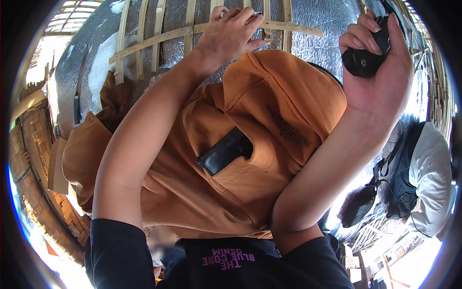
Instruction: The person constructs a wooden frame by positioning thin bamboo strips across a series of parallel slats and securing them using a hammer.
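My left hand point(236, 31) reaches over the bamboo lattice point(187, 30) at the top. Its fingers are bent round something small that I cannot make out, with a shiny tip, and its thumb points right. My right hand point(380, 67), raised at the upper right, is closed round a black object with a metal rivet point(361, 62); its far end is hidden by my fingers. Across my lap and between my forearms lies a brown-orange garment point(284, 96) with small dark print. A flat black case point(226, 150) sticks out of a fold or pocket in it.
A crinkled silver foil sheet point(332, 24) spreads under the lattice. Left of it lies a long thin blade with a dark handle point(77, 108). Cardboard point(57, 164) and woven bamboo point(36, 178) stand at the left. On the right are a black bag point(358, 204) and a person in a pale sleeve point(430, 173).
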The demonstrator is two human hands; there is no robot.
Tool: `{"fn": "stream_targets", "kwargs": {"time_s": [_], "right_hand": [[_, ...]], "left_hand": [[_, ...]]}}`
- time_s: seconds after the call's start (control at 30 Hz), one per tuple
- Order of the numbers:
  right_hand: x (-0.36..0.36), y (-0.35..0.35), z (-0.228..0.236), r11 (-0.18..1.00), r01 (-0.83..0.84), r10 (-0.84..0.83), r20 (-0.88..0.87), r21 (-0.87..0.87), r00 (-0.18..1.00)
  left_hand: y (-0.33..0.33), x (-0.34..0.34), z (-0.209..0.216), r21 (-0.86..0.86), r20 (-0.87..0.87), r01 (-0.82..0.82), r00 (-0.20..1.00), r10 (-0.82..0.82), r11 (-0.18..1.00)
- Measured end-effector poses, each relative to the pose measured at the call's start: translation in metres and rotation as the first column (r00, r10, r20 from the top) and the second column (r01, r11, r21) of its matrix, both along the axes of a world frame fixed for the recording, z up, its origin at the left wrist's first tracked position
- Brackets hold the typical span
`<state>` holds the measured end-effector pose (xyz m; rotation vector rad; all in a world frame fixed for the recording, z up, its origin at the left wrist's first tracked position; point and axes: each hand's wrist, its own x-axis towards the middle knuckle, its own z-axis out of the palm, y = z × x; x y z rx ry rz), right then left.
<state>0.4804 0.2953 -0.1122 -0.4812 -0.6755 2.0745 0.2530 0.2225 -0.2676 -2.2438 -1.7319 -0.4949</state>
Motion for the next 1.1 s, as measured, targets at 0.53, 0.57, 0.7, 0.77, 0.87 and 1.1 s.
{"fn": "stream_targets", "kwargs": {"time_s": [0.53, 0.57, 0.7, 0.77, 0.87, 1.1], "right_hand": [[0.006, 0.004, 0.004, 0.999, 0.044, -0.044, 0.09, 0.004, 0.995], [0.005, 0.003, 0.006, 0.997, 0.077, -0.073, 0.121, -0.024, 0.99], [0.029, 0.01, 0.024, 0.993, 0.115, -0.114, 0.081, -0.009, 0.99], [0.038, 0.012, 0.027, 0.986, 0.156, -0.151, 0.088, -0.061, 0.985], [0.057, 0.018, 0.038, 0.987, 0.154, -0.143, 0.171, -0.054, 0.975], [0.072, 0.018, -0.031, 0.917, 0.26, -0.393, 0.788, 0.301, 0.474]], "left_hand": [[0.051, 0.035, -0.002, -0.255, 0.094, 0.162, 0.985, -0.142, 0.953], [0.051, 0.035, -0.006, -0.267, 0.095, 0.105, 0.992, -0.082, 0.958], [0.054, 0.034, -0.011, -0.27, 0.158, 0.089, 0.986, -0.047, 0.959], [0.056, 0.038, -0.002, -0.427, 0.137, 0.046, 0.99, 0.014, 0.903], [0.062, 0.045, -0.002, -0.465, 0.222, 0.051, 0.973, 0.061, 0.884], [0.064, 0.049, 0.012, -0.492, 0.25, 0.04, 0.963, 0.098, 0.87]]}}
